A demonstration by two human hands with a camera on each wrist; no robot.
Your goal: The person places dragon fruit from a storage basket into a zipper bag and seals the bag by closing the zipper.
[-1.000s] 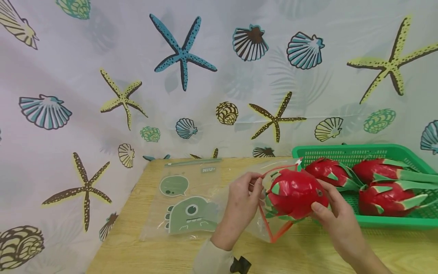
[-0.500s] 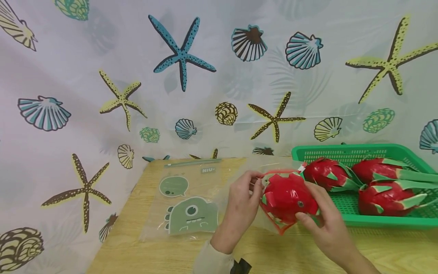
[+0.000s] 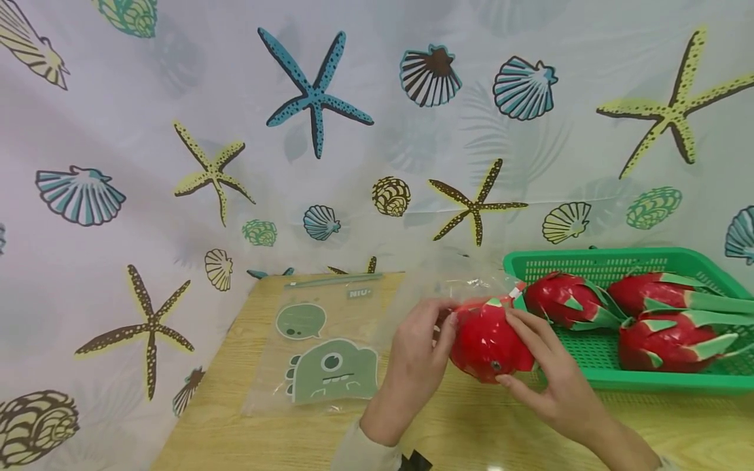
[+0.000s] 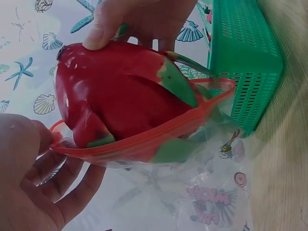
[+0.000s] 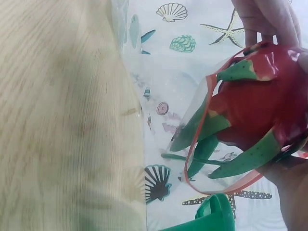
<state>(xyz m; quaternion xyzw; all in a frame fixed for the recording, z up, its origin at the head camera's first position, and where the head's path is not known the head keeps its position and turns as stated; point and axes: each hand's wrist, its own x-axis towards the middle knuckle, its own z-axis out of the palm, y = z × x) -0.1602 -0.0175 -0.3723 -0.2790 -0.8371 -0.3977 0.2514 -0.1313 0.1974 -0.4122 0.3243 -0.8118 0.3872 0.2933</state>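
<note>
A red dragon fruit (image 3: 493, 340) with green-tipped scales is partly inside a clear zip bag (image 4: 144, 140), its leafy end inward and its rounded end sticking out. The bag's mouth has an orange-red edge that surrounds the fruit. My left hand (image 3: 415, 363) pinches this edge on the left side, with thumb and fingers at the rim in the left wrist view. From the right, my right hand (image 3: 556, 383) grips the rounded end, thumb near the small dark stub. Through the plastic, green scales (image 5: 207, 149) show in the right wrist view.
A green perforated basket (image 3: 589, 379) stands at the right, holding several dragon fruits (image 3: 665, 343). On the wooden table (image 3: 200, 418) at the left lies a flat zip bag (image 3: 332, 373) with a green dinosaur print. Behind hangs a curtain (image 3: 353, 163) printed with shells and starfish.
My right hand has moved left and slightly down, pushing the dragon fruit deeper into the bag's mouth and tilting its rounded end toward me. My left hand has stayed at the rim.
</note>
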